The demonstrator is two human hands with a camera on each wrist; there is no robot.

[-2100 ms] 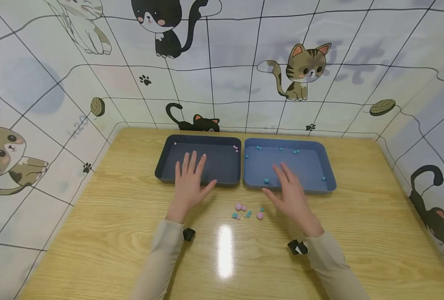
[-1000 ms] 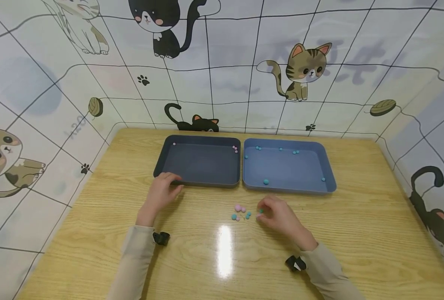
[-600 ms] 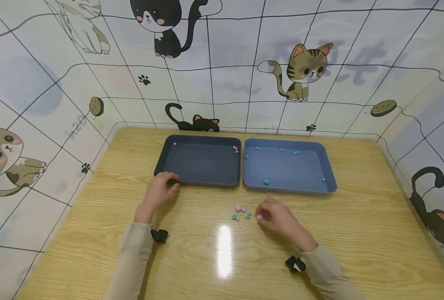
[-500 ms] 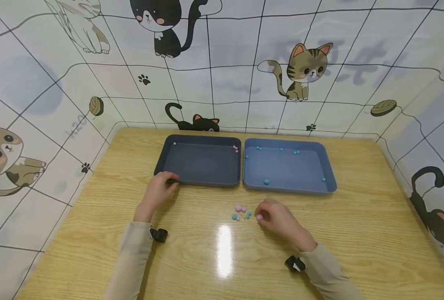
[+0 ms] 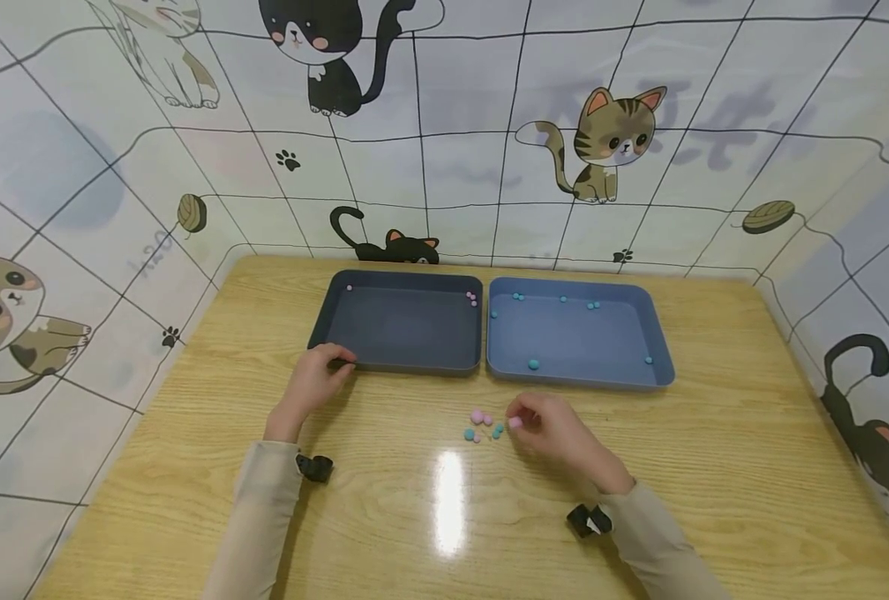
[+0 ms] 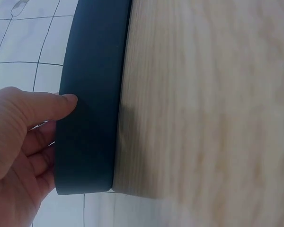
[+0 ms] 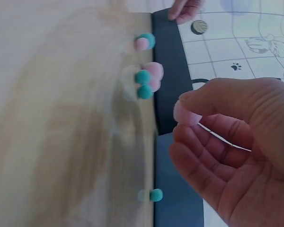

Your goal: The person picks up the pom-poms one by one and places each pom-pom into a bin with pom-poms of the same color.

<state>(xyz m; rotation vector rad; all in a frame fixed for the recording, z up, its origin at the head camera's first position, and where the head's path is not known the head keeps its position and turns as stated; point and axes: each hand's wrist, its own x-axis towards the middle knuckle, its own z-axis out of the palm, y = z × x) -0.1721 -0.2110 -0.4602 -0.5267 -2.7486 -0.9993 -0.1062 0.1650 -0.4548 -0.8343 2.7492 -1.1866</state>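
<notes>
My right hand [image 5: 552,429] pinches a small pink ball [image 7: 183,113] between thumb and fingertips, just over the table beside a loose group of balls. That group has pink balls [image 5: 477,417] and teal balls [image 5: 469,434]. Another teal ball [image 7: 156,195] lies near the right hand in the right wrist view; the hand hides it in the head view. My left hand [image 5: 312,383] holds the front left rim of the dark tray [image 5: 407,367], its thumb on the outer wall in the left wrist view. A few small pink balls [image 5: 471,297] sit in this tray.
Right beside the dark tray stands a blue tray [image 5: 579,379] with several teal balls [image 5: 533,364] inside. Both trays are toward the back of the wooden table [image 5: 714,467], in front of a cat-print backdrop [image 5: 459,167]. Black wrist cameras [image 5: 315,468] sit at both cuffs.
From spread above the dark tray, my left hand has gone left and down to its rim. My right hand has come down toward the loose balls and picked up a pink one, lifting it slightly.
</notes>
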